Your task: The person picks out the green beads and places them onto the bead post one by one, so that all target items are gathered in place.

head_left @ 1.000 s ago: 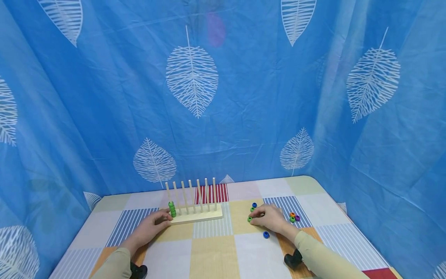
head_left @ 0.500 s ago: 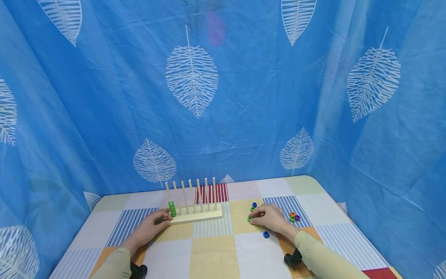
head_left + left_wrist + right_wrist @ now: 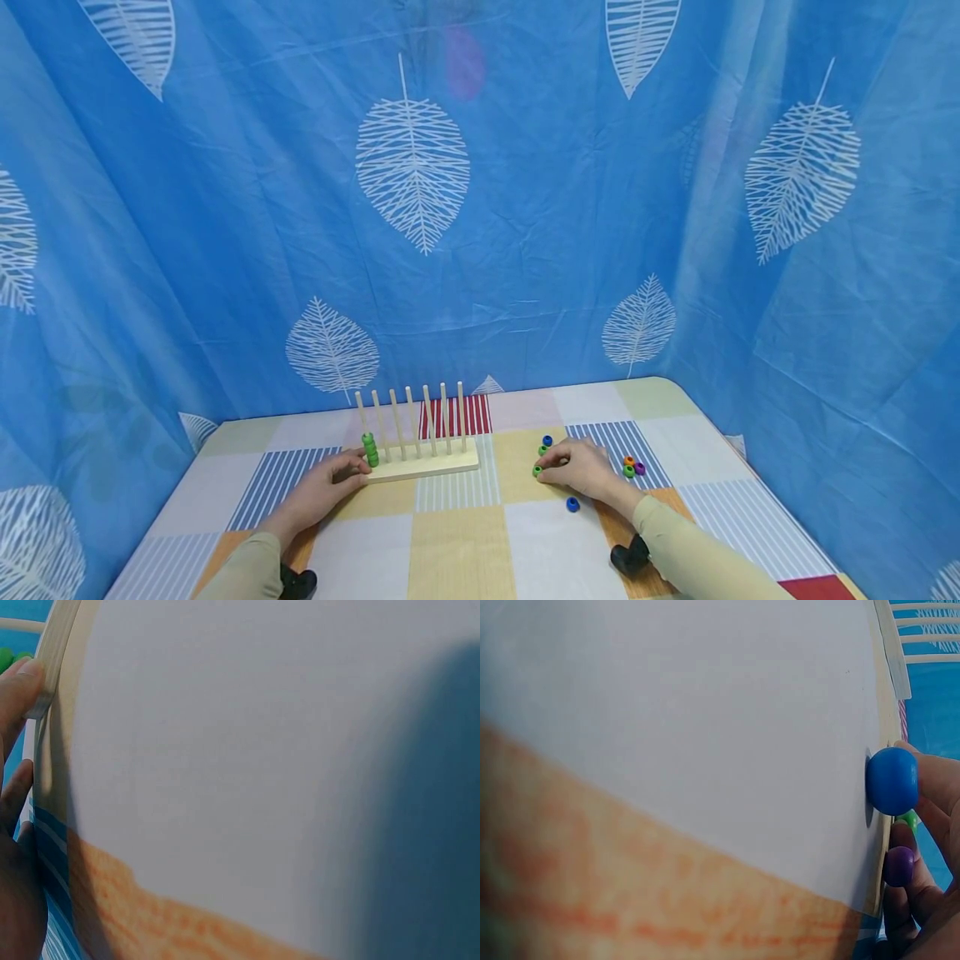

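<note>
A wooden peg rack (image 3: 442, 461) with a row of upright pegs stands at the back of the table in the head view. Several green beads (image 3: 371, 450) are stacked on its leftmost peg; the other pegs are bare. My left hand (image 3: 327, 482) grips the left end of the rack's base, thumb at the front, beside the stack. To the right, my right hand (image 3: 581, 468) pinches a green bead (image 3: 537, 472) between thumb and fingertips, low over the cloth. In the right wrist view that hand's thumb lies partly behind a blue bead (image 3: 893, 781).
Near the right fingertips lie another blue bead (image 3: 547, 441) and a green bead (image 3: 543, 451). Right of that hand sit an orange bead (image 3: 628, 461), a green bead (image 3: 629, 472) and a purple bead (image 3: 640, 469). A blue leaf-print curtain (image 3: 525, 208) surrounds the patchwork-covered table (image 3: 457, 550).
</note>
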`<state>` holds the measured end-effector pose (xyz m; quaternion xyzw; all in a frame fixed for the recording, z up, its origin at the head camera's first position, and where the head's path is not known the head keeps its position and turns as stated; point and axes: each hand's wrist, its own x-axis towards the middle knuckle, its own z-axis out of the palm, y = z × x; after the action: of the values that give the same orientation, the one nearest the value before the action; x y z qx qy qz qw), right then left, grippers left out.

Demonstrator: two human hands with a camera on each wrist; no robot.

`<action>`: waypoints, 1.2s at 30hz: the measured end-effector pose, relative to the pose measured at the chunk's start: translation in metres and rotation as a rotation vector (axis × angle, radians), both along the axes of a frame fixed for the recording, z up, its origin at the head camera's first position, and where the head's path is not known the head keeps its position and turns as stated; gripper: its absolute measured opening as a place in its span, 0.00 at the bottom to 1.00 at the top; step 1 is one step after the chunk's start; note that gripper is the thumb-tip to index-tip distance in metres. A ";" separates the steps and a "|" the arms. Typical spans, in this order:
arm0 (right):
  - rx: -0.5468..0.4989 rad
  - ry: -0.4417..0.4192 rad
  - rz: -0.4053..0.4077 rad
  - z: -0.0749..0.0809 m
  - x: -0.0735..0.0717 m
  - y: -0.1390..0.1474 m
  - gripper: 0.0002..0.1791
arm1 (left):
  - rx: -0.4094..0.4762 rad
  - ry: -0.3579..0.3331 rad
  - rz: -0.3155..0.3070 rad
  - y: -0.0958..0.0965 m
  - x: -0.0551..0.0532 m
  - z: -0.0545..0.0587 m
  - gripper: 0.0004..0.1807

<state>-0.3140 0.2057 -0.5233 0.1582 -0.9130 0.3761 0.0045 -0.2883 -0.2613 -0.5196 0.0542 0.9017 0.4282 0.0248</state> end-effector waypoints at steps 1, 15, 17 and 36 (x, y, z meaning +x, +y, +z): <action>0.000 0.005 0.002 0.000 0.000 0.000 0.06 | 0.000 0.001 0.000 0.000 0.000 0.000 0.06; 0.008 -0.008 0.024 0.004 -0.003 0.003 0.07 | -0.009 0.009 0.004 0.001 -0.001 0.001 0.05; 0.002 -0.019 0.030 0.005 -0.004 0.004 0.08 | -0.003 0.008 0.004 0.002 -0.001 0.001 0.04; -0.028 0.017 0.104 0.049 -0.008 0.013 0.03 | 0.003 0.010 -0.005 0.001 0.002 0.001 0.04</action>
<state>-0.3223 0.2186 -0.4744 0.2085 -0.8981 0.3871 -0.0052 -0.2867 -0.2603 -0.5187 0.0587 0.9011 0.4290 0.0215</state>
